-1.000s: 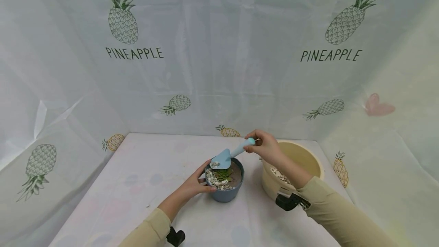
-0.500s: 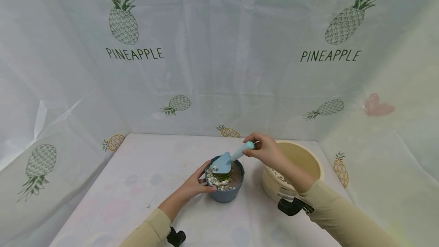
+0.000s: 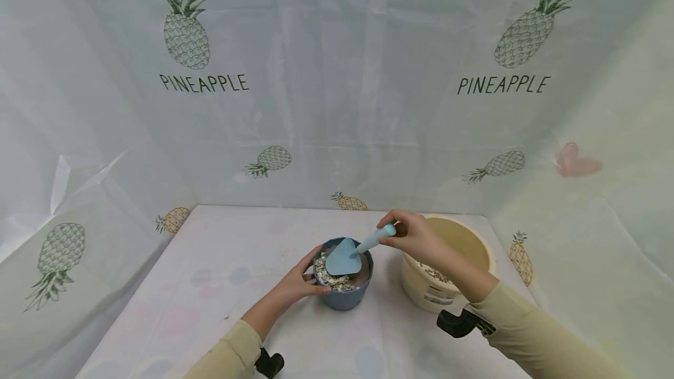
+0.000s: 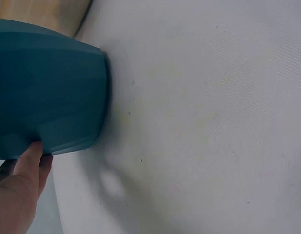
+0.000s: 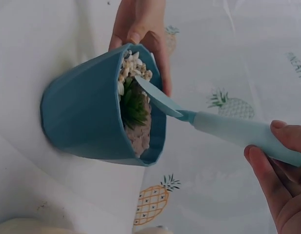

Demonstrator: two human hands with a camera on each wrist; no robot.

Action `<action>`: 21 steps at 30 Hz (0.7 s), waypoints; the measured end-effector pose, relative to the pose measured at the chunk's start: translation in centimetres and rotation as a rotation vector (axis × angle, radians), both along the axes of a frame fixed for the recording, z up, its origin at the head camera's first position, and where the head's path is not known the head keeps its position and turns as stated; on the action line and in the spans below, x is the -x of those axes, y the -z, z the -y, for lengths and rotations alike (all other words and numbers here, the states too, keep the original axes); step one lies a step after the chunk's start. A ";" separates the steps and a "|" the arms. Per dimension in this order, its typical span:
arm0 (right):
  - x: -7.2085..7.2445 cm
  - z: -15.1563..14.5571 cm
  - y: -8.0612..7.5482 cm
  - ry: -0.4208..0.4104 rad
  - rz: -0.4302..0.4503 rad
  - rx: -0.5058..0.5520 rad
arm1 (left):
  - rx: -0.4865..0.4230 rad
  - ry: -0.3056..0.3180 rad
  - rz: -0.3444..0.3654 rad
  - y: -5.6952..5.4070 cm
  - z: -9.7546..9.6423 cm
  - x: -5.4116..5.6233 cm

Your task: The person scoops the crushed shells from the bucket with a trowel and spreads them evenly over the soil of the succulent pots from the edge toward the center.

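Pale plastic sheeting printed with pineapples forms the backdrop, and a smooth white table cover [image 3: 221,285] lies under your work. Your left hand [image 3: 300,281] curls round the left side of the blue pot [image 3: 343,297], a faceted, tapering plastic pot standing mid-table; the fingertips [image 4: 30,156] press its wall. Inside it, brown soil carries a small green succulent [image 5: 134,105] and white pebbles [image 3: 333,279] heaped on the left side. Your right hand [image 3: 416,234] pinches the rounded handle of the light-blue trowel [image 3: 354,251], thumb and fingers closed on it; the flat, pointed blade is tilted over the pot's mouth, above the plant. Just right of the pot stands a cream round tub [image 3: 463,244] holding more white pebbles.
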State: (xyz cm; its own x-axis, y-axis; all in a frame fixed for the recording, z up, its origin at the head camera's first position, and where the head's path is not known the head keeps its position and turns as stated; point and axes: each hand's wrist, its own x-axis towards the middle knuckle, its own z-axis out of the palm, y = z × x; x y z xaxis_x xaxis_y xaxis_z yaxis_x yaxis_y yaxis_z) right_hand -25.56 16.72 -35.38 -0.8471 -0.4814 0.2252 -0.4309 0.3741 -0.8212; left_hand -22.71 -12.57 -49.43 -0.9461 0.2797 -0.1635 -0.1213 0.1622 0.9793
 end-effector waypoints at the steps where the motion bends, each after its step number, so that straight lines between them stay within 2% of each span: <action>1: -0.1 -0.2 0.0 0.001 0.000 0.001 | 0.003 0.001 -0.003 0.0 0.0 0.0; 4: -0.4 -1.0 -0.1 0.014 0.001 0.010 | 0.020 0.008 -0.015 -0.3 0.1 0.2; 6: -0.6 -1.6 -0.3 0.033 -0.001 0.015 | 0.074 0.015 -0.054 -0.7 0.1 0.3; 9: -1.1 -2.9 -0.6 0.069 -0.010 0.006 | 0.226 0.029 -0.166 -1.9 -0.2 0.3; 11: -1.4 -3.8 -0.9 0.092 -0.030 -0.007 | 0.333 0.018 -0.254 -3.1 -0.6 0.3; 13: -1.7 -4.8 -1.1 0.114 -0.051 -0.015 | 0.391 0.001 -0.320 -4.4 -1.2 0.3; 15: -1.9 -5.7 -1.3 0.133 -0.079 -0.019 | 0.401 -0.023 -0.347 -5.6 -1.8 0.3; 17: -2.1 -6.6 -1.4 0.146 -0.104 -0.023 | 0.372 -0.042 -0.345 -6.5 -2.5 0.3; 21: -2.7 -8.5 -1.8 0.201 -0.136 -0.055 | 0.308 -0.049 -0.309 -7.7 -4.4 0.2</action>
State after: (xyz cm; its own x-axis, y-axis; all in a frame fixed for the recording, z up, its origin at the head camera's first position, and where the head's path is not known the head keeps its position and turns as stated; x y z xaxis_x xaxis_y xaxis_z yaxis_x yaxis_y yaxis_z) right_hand -22.85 25.22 -33.55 -0.8910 -0.3208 0.3213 -0.4479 0.5063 -0.7369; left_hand -22.89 -8.18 -41.77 -0.9746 0.2159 0.0601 0.1546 0.4536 0.8777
